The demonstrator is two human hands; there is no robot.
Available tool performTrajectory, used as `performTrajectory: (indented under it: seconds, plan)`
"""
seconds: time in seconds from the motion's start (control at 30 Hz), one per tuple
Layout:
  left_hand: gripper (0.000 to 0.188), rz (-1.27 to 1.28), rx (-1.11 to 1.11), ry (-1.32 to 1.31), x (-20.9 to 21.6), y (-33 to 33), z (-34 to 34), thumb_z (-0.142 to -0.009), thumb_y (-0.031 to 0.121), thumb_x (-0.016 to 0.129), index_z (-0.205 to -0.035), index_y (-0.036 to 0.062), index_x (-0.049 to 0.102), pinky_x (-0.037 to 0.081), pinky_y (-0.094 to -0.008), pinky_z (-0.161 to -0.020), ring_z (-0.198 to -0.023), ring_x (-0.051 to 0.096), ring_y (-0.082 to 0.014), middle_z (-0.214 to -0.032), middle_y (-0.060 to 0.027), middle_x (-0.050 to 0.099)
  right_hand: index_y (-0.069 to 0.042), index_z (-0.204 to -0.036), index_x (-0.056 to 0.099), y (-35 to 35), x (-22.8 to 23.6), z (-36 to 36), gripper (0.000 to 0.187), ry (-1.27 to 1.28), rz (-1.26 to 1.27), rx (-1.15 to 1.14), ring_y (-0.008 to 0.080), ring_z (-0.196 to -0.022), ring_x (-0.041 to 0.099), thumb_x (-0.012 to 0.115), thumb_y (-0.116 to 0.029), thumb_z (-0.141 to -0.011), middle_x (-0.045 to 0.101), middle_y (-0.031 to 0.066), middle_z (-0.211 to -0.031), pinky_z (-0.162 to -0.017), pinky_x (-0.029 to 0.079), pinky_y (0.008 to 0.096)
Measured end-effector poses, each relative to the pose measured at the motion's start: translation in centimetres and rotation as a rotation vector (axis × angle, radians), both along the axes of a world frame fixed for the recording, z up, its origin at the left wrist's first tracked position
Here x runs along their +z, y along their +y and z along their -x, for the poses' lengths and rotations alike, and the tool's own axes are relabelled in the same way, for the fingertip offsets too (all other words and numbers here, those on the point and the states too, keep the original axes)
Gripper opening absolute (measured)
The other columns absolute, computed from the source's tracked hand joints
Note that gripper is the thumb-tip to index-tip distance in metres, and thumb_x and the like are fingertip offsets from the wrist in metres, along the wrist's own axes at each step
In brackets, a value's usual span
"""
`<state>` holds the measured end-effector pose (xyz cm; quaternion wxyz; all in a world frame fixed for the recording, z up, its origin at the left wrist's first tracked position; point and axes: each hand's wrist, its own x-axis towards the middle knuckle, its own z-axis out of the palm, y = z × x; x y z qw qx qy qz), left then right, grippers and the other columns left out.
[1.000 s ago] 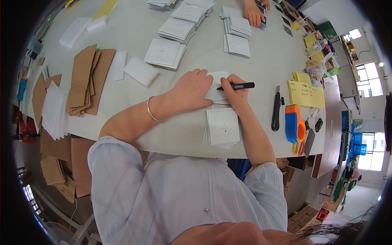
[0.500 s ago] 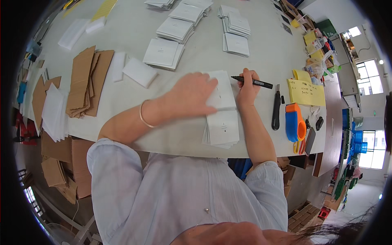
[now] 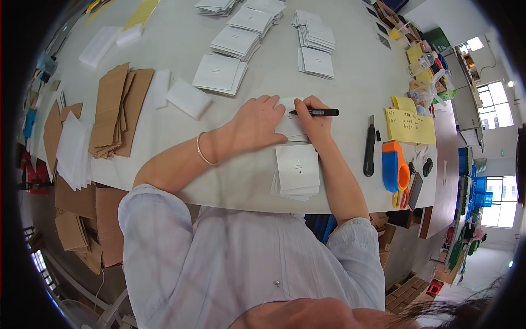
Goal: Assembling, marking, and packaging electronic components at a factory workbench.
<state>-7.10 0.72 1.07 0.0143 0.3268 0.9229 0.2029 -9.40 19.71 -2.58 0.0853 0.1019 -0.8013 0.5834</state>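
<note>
In my right hand (image 3: 316, 119) is a black marker pen (image 3: 324, 112), its tip down at a white card (image 3: 296, 131) that bears a few dark strokes. My left hand (image 3: 257, 120) lies flat along the left edge of that card, fingers stretched out and thumb pointing toward my right hand. Part of the card is hidden beneath both hands. Just nearer to me sits a loose stack of white cards (image 3: 296, 170), its top one marked in black.
More white card stacks (image 3: 221, 73) stand in rows farther off. Brown cardboard pieces (image 3: 115, 109) and white foam blocks (image 3: 188, 98) lie at left. On the right are a utility knife (image 3: 371, 148), a blue-and-orange tape dispenser (image 3: 394, 167) and yellow notes (image 3: 411, 126).
My right hand has moved left, bringing the marker pen onto the card. The left hand has shifted slightly left and settled. The farther card now lies apart from the nearer stack.
</note>
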Motion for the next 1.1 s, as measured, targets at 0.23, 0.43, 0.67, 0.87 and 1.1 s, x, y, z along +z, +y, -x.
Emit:
performTrajectory:
  seconds: [0.23, 0.43, 0.67, 0.87, 1.1]
  plan:
    - [0.057, 0.013, 0.007, -0.034, -0.1, 0.1, 0.0, -0.069, 0.038, 0.075, -0.102, -0.0029, 0.053, 0.042, -0.04, -0.094, -0.112, 0.049, -0.0337, -0.119, -0.0201, 0.05, -0.002, -0.065, 0.053, -0.1, 0.2, -0.2, 0.025, 0.0, -0.057, 0.005, 0.0064, -0.057, 0.041, 0.067, -0.012, -0.082, 0.051, -0.0006, -0.059, -0.052, 0.035, 0.025]
    - [0.054, -0.009, 0.008, -0.019, -0.4, 0.1, 0.2, -0.067, 0.035, 0.076, -0.097, -0.0028, 0.053, 0.044, -0.0395, -0.089, -0.105, 0.051, -0.0324, -0.11, -0.0176, 0.052, -0.003, -0.062, 0.052, 0.6, 0.3, -0.8, 0.026, -0.074, 0.102, 0.023, 0.0052, -0.057, 0.039, 0.066, -0.01, -0.082, 0.049, -0.003, -0.059, -0.051, 0.033, 0.0244]
    - [0.052, -0.038, 0.006, 0.008, -0.6, 0.1, 0.2, -0.066, 0.035, 0.076, -0.095, -0.0028, 0.053, 0.045, -0.0392, -0.087, -0.102, 0.052, -0.0323, -0.105, -0.0169, 0.053, -0.003, -0.062, 0.051, 0.4, 0.1, -0.9, 0.025, -0.067, 0.076, 0.068, 0.0047, -0.055, 0.038, 0.066, -0.009, -0.082, 0.048, -0.0031, -0.058, -0.05, 0.031, 0.0243]
    - [0.052, -0.038, 0.004, 0.026, -0.7, 0.0, 0.2, -0.066, 0.035, 0.076, -0.094, -0.0028, 0.053, 0.045, -0.039, -0.087, -0.101, 0.052, -0.0324, -0.105, -0.0171, 0.053, -0.003, -0.061, 0.051, 0.3, -0.1, -0.8, 0.026, -0.033, 0.063, 0.033, 0.0046, -0.055, 0.038, 0.066, -0.009, -0.082, 0.048, -0.003, -0.058, -0.05, 0.031, 0.0242]
    - [0.053, -0.047, 0.004, 0.007, -0.7, -0.1, 0.3, -0.066, 0.034, 0.077, -0.095, -0.0022, 0.052, 0.045, -0.0394, -0.086, -0.1, 0.052, -0.0323, -0.104, -0.0165, 0.053, -0.004, -0.061, 0.051, 0.6, 0.3, -1.0, 0.026, -0.098, 0.144, 0.021, 0.0045, -0.056, 0.039, 0.065, -0.009, -0.081, 0.048, -0.0033, -0.059, -0.051, 0.032, 0.0241]
